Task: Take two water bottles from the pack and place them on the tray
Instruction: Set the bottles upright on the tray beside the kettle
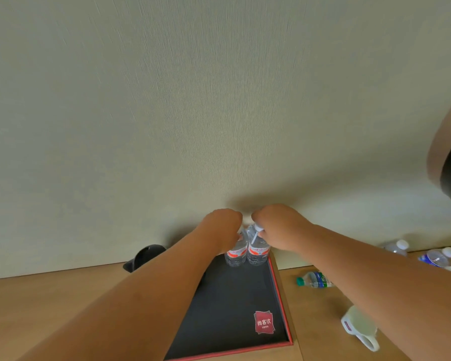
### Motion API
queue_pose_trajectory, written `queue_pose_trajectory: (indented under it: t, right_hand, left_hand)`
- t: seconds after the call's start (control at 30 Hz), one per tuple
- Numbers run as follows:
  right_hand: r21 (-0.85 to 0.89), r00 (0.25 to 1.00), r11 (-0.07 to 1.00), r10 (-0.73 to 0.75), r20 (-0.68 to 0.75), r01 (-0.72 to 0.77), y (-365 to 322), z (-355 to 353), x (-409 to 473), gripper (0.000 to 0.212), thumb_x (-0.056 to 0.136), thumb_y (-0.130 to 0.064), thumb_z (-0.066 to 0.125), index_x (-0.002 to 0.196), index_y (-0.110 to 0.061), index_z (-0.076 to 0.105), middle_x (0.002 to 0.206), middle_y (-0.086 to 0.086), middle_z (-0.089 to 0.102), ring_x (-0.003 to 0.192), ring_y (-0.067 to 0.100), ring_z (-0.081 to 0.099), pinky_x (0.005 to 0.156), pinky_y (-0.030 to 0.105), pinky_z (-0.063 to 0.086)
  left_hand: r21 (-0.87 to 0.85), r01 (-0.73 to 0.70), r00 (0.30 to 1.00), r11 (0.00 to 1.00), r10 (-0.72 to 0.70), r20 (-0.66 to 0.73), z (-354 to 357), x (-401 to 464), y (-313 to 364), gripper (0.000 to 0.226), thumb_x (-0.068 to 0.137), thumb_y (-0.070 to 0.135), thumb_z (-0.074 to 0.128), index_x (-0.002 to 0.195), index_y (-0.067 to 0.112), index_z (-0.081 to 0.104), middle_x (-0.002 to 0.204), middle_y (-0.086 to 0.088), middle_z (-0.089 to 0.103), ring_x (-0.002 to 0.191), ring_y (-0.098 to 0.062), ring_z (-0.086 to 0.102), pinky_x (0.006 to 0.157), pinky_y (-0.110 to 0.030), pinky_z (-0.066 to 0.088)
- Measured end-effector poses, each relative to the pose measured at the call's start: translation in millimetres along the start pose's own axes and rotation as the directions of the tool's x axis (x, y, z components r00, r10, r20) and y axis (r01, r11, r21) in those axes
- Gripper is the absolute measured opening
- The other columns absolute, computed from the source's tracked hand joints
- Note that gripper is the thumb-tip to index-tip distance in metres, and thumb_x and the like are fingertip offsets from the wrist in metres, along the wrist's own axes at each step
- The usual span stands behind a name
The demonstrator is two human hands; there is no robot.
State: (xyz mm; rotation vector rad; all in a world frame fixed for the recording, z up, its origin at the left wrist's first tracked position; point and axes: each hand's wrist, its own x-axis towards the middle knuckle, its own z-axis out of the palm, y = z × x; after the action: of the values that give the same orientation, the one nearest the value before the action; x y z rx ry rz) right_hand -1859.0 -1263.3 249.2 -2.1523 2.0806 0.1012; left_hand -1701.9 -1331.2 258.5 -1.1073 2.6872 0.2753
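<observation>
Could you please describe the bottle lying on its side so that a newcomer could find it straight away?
Start at the dark tray with the red rim in the middle of the wooden table. Just off its right edge lies a small bottle, cap pointing towards the tray. It alone lies flat and has a green cap; the other bottles stand upright with white caps.

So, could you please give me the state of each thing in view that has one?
Left bottle: upright on tray, left hand on top.
Right bottle: upright on tray, right hand at cap.
Tray: flat on table.
Green-capped bottle: lying on its side.
Mug: tipped on its side.
</observation>
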Motion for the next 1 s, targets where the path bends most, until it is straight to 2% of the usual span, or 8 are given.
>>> queue_pose_trajectory:
  t: [0.1,0.23,0.33,0.43,0.5,0.73,0.9,1.0]
  right_hand:
    - [0.014,1.0,1.0,0.002,-0.001,-0.002,5,3,4,0.016,0.098,-0.012,0.056,0.109,-0.008,0.068,0.105,0.01,0.071,0.095,0.029,0.067,0.07,0.029,0.036]
    - [0.02,1.0,1.0,-0.024,-0.008,0.024,3,4,7,0.01,0.097,-0.011,0.057,0.098,-0.009,0.067,0.094,0.01,0.069,0.078,0.023,0.058,0.068,0.029,0.038]
    - [0.007,0.999,0.999,-0.036,0.0,0.036,1,2,8,0.009,0.096,-0.011,0.058,0.088,-0.013,0.06,0.083,0.006,0.058,0.076,0.024,0.055,0.067,0.031,0.041]
    - [-0.006,0.999,0.999,-0.043,0.008,0.043,3,0,10,0.01,0.096,-0.014,0.058,0.096,-0.008,0.066,0.094,0.011,0.069,0.088,0.03,0.067,0.069,0.034,0.046]
    - [-0.008,0.999,0.999,-0.033,-0.004,0.033,3,2,11,0.013,0.097,-0.014,0.058,0.105,-0.007,0.066,0.101,0.011,0.07,0.092,0.03,0.067,0.067,0.031,0.038]
    - [0.0,0.999,0.999,-0.034,-0.015,0.034,5,1,10,0.013,0.096,-0.014,0.059,0.107,-0.008,0.063,0.1,0.011,0.07,0.077,0.024,0.055,0.066,0.03,0.037]
    - [0.001,1.0,1.0,-0.002,0.011,0.002,0,2,10,0.015,0.096,-0.013,0.06,0.109,-0.008,0.064,0.1,0.011,0.07,0.078,0.024,0.057,0.065,0.031,0.041]
    - [-0.012,0.999,0.999,0.034,0.023,-0.033,-2,4,8,0.018,0.098,-0.014,0.058,0.112,-0.008,0.066,0.104,0.01,0.071,0.087,0.025,0.065,0.067,0.03,0.042]
  left_hand:
    - [-0.031,0.013,1.0,0.999,-0.013,0.005,1,2,1,0.031,0.104,0.024,0.058,0.128,0.005,0.058,0.131,-0.015,0.065,0.122,-0.033,0.062,0.097,-0.038,0.049]
    - [-0.041,0.001,1.0,0.999,-0.001,0.011,4,1,-3,0.029,0.105,0.022,0.056,0.13,0.005,0.056,0.131,-0.016,0.064,0.121,-0.033,0.061,0.097,-0.038,0.049]
    - [-0.046,-0.019,1.0,0.999,0.02,0.016,6,0,-7,0.028,0.106,0.018,0.055,0.131,0.006,0.055,0.13,-0.017,0.065,0.12,-0.033,0.061,0.089,-0.034,0.046]
    - [-0.069,-0.03,1.0,0.997,0.031,0.005,6,-1,-10,0.027,0.105,0.018,0.054,0.13,0.007,0.056,0.129,-0.016,0.065,0.119,-0.033,0.061,0.085,-0.032,0.043]
    - [-0.076,-0.025,1.0,0.997,0.025,-0.002,7,-1,-11,0.027,0.104,0.019,0.055,0.128,0.007,0.056,0.127,-0.016,0.066,0.118,-0.034,0.061,0.091,-0.038,0.048]
    - [-0.123,-0.004,1.0,0.992,0.003,-0.012,10,-2,-9,0.031,0.103,0.021,0.057,0.132,0.01,0.056,0.13,-0.015,0.065,0.12,-0.034,0.061,0.096,-0.04,0.049]
    - [-0.145,0.017,1.0,0.989,-0.02,-0.019,11,-3,-11,0.036,0.102,0.022,0.058,0.137,0.011,0.056,0.135,-0.014,0.064,0.124,-0.033,0.059,0.099,-0.038,0.047]
    - [-0.143,0.036,0.999,0.989,-0.037,-0.001,13,-3,-9,0.038,0.102,0.022,0.059,0.138,0.012,0.057,0.135,-0.014,0.065,0.125,-0.032,0.059,0.1,-0.039,0.048]
